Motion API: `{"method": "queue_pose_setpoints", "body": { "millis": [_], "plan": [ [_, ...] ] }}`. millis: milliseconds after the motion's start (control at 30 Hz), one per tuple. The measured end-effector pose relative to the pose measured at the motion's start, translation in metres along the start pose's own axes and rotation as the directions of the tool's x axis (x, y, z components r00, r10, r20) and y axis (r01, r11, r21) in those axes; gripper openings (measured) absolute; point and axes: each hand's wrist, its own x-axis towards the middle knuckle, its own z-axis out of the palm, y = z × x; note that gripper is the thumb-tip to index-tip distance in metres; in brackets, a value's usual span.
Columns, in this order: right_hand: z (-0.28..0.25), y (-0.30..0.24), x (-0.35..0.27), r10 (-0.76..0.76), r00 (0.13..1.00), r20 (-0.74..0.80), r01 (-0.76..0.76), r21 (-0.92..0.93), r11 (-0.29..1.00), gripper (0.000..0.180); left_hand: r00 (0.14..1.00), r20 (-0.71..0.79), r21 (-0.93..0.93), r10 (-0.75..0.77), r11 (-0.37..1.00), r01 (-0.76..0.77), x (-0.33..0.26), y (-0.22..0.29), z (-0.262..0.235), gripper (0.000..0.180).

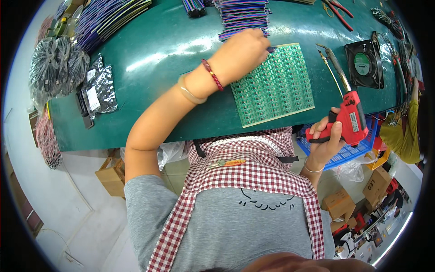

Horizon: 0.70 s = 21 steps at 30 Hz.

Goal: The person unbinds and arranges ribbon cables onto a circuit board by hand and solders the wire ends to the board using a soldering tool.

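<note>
My left hand (244, 52) reaches over the far left corner of a green circuit board panel (276, 86), its fingers pinched together. A small dark-blue piece (271, 49), which looks like a wire end, pokes out at the fingertips; the rest of it is hidden. Just beyond that hand lies a stack of blue, purple and dark wires (242, 16). On the right, my right hand (328, 138) grips a red soldering gun (351, 119) by its handle near the table edge. Its metal tip and thin feed tube point away, to the right of the panel.
A black fan (364, 63) stands right of the soldering gun, with red-handled pliers (340, 13) farther back. Left on the green table (149, 97) are wire bundles (104, 22) and black bagged parts (102, 88). A blue basket (337, 156) sits below the right edge; another person's sleeve (403, 133) shows beyond.
</note>
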Motion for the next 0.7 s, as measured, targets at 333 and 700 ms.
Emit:
{"method": "queue_pose_setpoints", "body": {
  "millis": [333, 700],
  "plan": [
    [-0.005, -0.004, 0.003, -0.016, 1.000, 0.004, 0.016, 0.018, 1.000, 0.042, 0.986, 0.090, 0.026, -0.137, 0.990, 0.136, -0.052, 0.059, -0.009, 0.014],
    [-0.001, -0.001, 0.007, -0.029, 0.999, 0.037, 0.028, 0.023, 0.999, 0.041, 0.989, -0.004, 0.021, -0.145, 0.989, 0.145, -0.047, 0.047, -0.005, 0.017]
  ]
}}
